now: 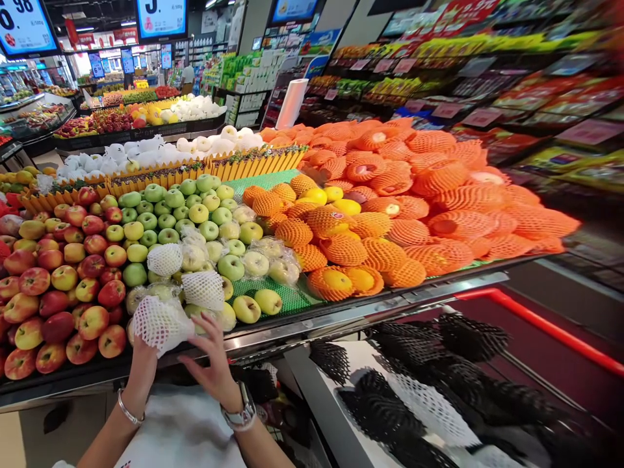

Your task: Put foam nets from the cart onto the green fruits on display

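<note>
A white foam fruit net (160, 320) is in my left hand (144, 356), which wears a bracelet on its wrist. The net covers most of those fingers, and whether a fruit sits inside it I cannot tell. Just right of the net is my right hand (214, 359), with a watch on the wrist. Its fingers are spread and curved, the tips at or near the net's edge, holding nothing. Beyond the hands lie green apples (167, 220), some in clear wrap, and two more netted fruits (203, 290). Red apples (58, 327) fill the left side.
Orange-netted fruits (404, 195) are heaped on the right of the stand. Its metal front edge (370, 308) runs before me. Below right, a cart with a red handle (541, 325) holds black foam nets (385, 403) and a white net (431, 406). A yellow picket divider (258, 166) stands behind.
</note>
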A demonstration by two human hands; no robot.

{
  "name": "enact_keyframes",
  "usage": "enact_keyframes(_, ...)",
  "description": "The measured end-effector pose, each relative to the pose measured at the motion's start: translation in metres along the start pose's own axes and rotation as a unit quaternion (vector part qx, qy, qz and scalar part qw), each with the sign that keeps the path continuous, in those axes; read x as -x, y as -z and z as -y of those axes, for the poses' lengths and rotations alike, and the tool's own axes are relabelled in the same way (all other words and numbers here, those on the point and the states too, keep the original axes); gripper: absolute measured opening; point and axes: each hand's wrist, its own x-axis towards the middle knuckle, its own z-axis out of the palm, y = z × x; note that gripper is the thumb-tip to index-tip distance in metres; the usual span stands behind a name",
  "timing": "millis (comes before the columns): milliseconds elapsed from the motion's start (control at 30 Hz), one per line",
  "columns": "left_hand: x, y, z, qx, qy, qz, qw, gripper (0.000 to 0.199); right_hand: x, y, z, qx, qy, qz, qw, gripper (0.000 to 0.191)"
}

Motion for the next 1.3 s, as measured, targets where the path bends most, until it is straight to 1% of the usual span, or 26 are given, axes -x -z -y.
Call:
enact_keyframes(33,0.001,-0.001,0.000,0.000,0.007,0.009,1.000,0.052,0.000,-0.001,0.001,0.048,0.035,0.055,0.997,0.046)
enact_keyframes(67,0.002,-0.002,0.001,0.000,0.015,0.014,1.000,0.051,0.000,-0.003,0.002,0.090,0.062,0.095,0.989,0.051)
enact_keyframes(100,0.003,-0.003,0.002,0.000,0.024,0.018,1.000,0.050,0.000,-0.005,0.002,0.126,0.078,0.117,0.982,0.054)
enact_keyframes(133,0.005,-0.004,0.003,0.004,0.035,0.022,0.999,0.051,0.000,-0.007,0.002,0.154,0.083,0.122,0.977,0.056)
enact_keyframes(167,0.006,-0.005,0.003,0.010,0.046,0.028,0.998,0.053,0.000,-0.009,0.000,0.174,0.082,0.114,0.975,0.058)
enact_keyframes(233,0.009,-0.007,0.002,0.015,0.067,0.047,0.997,0.058,-0.001,-0.011,-0.004,0.189,0.070,0.086,0.976,0.060)
enact_keyframes(333,0.011,-0.010,-0.005,-0.034,0.093,0.095,0.991,0.057,-0.003,-0.007,-0.016,0.180,0.044,0.046,0.982,0.060)
enact_keyframes(400,0.011,-0.011,-0.012,-0.076,0.100,0.149,0.981,0.054,-0.003,-0.001,-0.027,0.166,0.036,0.028,0.985,0.062)
enact_keyframes(500,0.011,-0.012,-0.022,-0.096,0.098,0.261,0.955,0.058,0.004,0.011,-0.045,0.139,0.042,-0.003,0.989,0.070)
enact_keyframes(567,0.011,-0.009,-0.029,-0.107,0.093,0.341,0.929,0.066,0.011,0.021,-0.056,0.123,0.027,-0.038,0.991,0.075)
enact_keyframes(633,0.012,-0.004,-0.040,-0.128,0.068,0.422,0.895,0.073,0.015,0.033,-0.067,0.123,-0.011,-0.094,0.988,0.078)
enact_keyframes(700,0.012,0.001,-0.052,-0.142,0.038,0.503,0.852,0.072,0.012,0.050,-0.077,0.138,-0.070,-0.164,0.974,0.079)
enact_keyframes(733,0.012,0.004,-0.057,-0.145,0.029,0.534,0.832,0.069,0.007,0.059,-0.083,0.148,-0.102,-0.197,0.964,0.079)
enact_keyframes(767,0.011,0.007,-0.061,-0.150,0.026,0.553,0.819,0.066,0.001,0.069,-0.089,0.157,-0.134,-0.223,0.953,0.079)
enact_keyframes(800,0.010,0.009,-0.064,-0.159,0.027,0.559,0.814,0.062,-0.007,0.078,-0.095,0.164,-0.162,-0.242,0.942,0.079)
enact_keyframes(867,0.007,0.012,-0.062,-0.188,0.029,0.538,0.821,0.057,-0.023,0.091,-0.110,0.174,-0.199,-0.259,0.929,0.078)
enact_keyframes(933,0.004,0.014,-0.056,-0.209,0.027,0.502,0.839,0.054,-0.035,0.097,-0.126,0.175,-0.217,-0.244,0.929,0.076)
enact_keyframes(1000,0.001,0.015,-0.047,-0.208,0.024,0.484,0.850,0.053,-0.041,0.096,-0.140,0.198,-0.228,-0.206,0.931,0.075)
enact_keyframes(1067,-0.001,0.014,-0.040,-0.202,0.028,0.483,0.851,0.052,-0.039,0.090,-0.150,0.255,-0.239,-0.165,0.922,0.075)
enact_keyframes(1167,-0.001,0.010,-0.034,-0.205,0.045,0.492,0.845,0.053,-0.029,0.081,-0.156,0.343,-0.269,-0.126,0.891,0.076)
enact_keyframes(1233,-0.001,0.007,-0.033,-0.209,0.056,0.499,0.839,0.055,-0.021,0.079,-0.155,0.368,-0.290,-0.112,0.876,0.076)
enact_keyframes(1300,-0.001,0.004,-0.031,-0.216,0.065,0.504,0.833,0.056,-0.013,0.081,-0.153,0.372,-0.295,-0.109,0.873,0.079)
